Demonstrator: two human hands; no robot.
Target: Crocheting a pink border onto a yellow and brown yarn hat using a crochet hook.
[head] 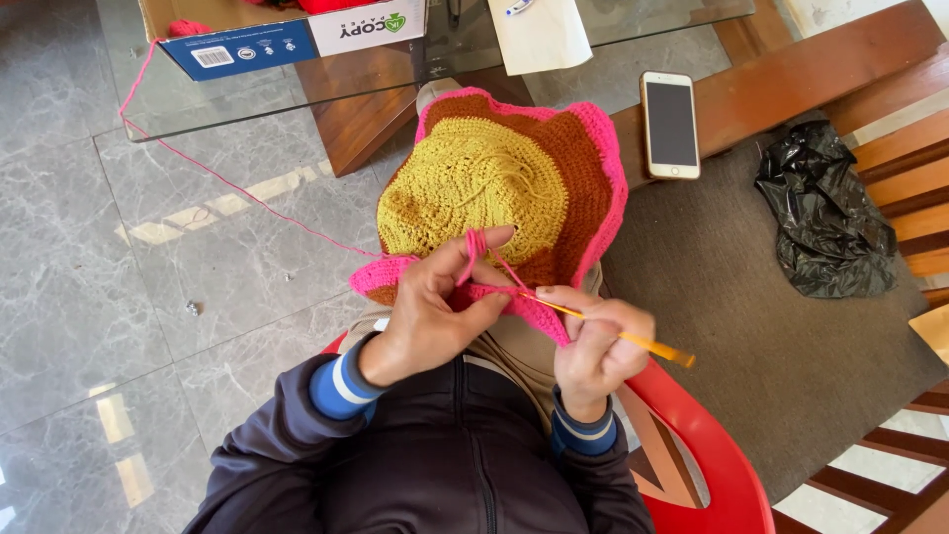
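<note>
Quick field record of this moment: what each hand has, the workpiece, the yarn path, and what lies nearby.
left hand: pinches the pink edge, pink yarn looped over a finger
right hand: holds an orange crochet hook, tip at the edge
workpiece: round crochet piece, yellow centre, brown ring, pink border, on the lap
yarn path: runs up left to a cardboard box on the glass table
nearby: phone, black plastic bag, red chair

We see our left hand (430, 307) with fingers curled and index raised, our right hand (593, 341) pinched shut just beside it, both wrists bent inward from dark sleeves.
</note>
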